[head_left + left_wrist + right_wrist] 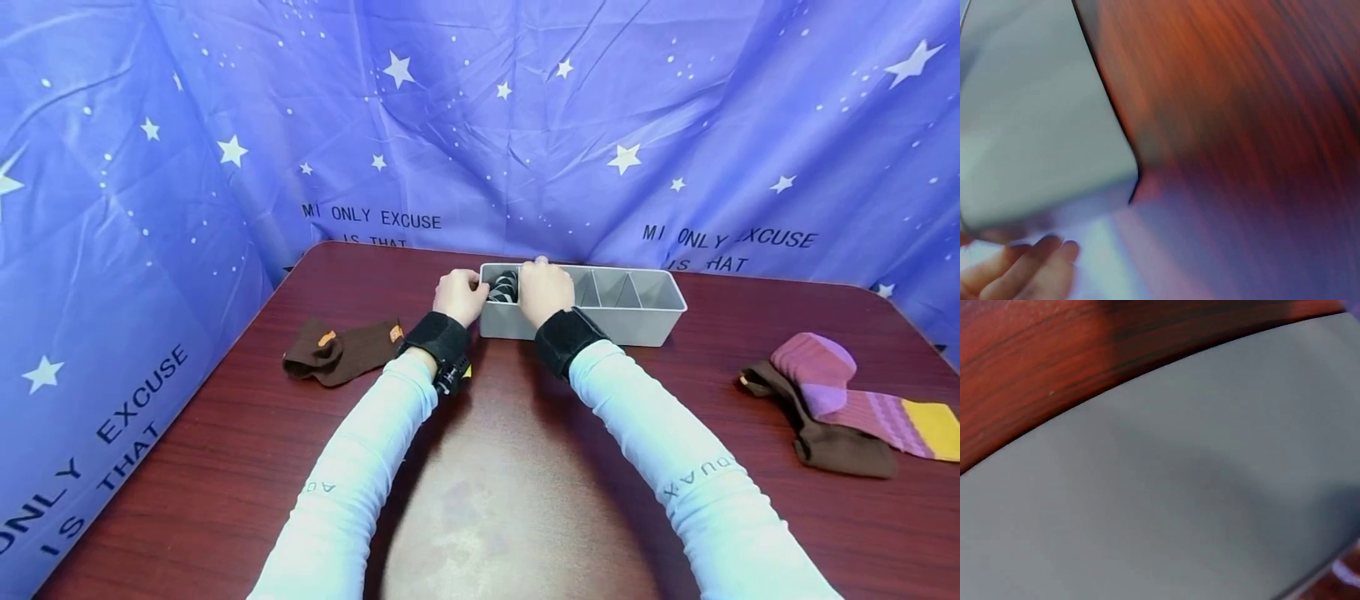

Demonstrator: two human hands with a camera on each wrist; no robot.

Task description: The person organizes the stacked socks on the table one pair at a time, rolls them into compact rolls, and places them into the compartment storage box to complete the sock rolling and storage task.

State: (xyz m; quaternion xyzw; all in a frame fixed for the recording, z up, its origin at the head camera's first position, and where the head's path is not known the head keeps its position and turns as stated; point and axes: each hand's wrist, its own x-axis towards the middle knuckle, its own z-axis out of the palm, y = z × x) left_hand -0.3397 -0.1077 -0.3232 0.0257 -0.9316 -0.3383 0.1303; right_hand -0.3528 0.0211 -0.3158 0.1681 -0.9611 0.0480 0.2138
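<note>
A long grey divided box (592,325) stands toward the back of the table. In its leftmost compartment sits a dark bundle with pale stripes (504,287), likely a rolled sock. My left hand (461,296) holds the box's left end, thumb at the rim; the left wrist view shows its fingers (1029,269) along the outside of the end wall. Bent over the box just right of the bundle is my right hand (546,292), its fingertips hidden. I cannot tell what they hold. The right wrist view is filled by the box's grey front wall (1147,487).
A brown sock (360,350) with orange marks lies folded at left. At right, a pink, purple and yellow sock (862,408) lies across another brown sock (840,450). Thin dividers (617,290) split the box's right half. A blue star-printed cloth (480,125) hangs behind the table.
</note>
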